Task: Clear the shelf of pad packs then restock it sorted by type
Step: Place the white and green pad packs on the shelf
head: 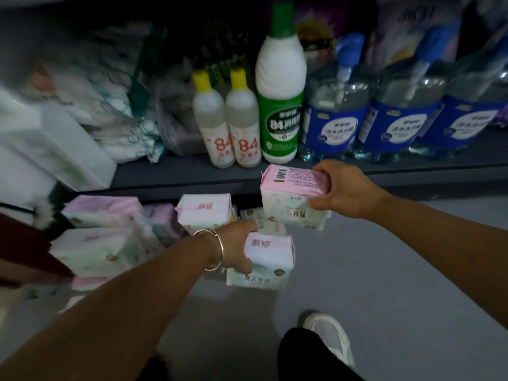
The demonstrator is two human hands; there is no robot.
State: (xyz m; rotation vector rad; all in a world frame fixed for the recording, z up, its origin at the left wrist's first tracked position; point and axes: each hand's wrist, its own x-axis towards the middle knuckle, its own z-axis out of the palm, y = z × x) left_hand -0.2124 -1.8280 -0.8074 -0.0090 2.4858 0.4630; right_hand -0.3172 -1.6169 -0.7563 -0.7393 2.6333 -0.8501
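My right hand [345,189] grips a pink and pale green pad pack [291,198], held just below the front edge of the grey shelf [178,174]. My left hand [237,247], a bangle on its wrist, grips a second pink and green pad pack [270,265] low over the grey floor. Several more pad packs [101,237] lie piled on the floor at the left, under the shelf. One of them [204,211] stands between the pile and my hands.
On the shelf stand two small yellow-capped bottles [228,122], a tall green-capped bottle [280,105] and three blue-labelled jugs [332,116]. White packages [55,149] fill the shelf's left end. My shoe [330,336] is on the floor [398,284] at the bottom.
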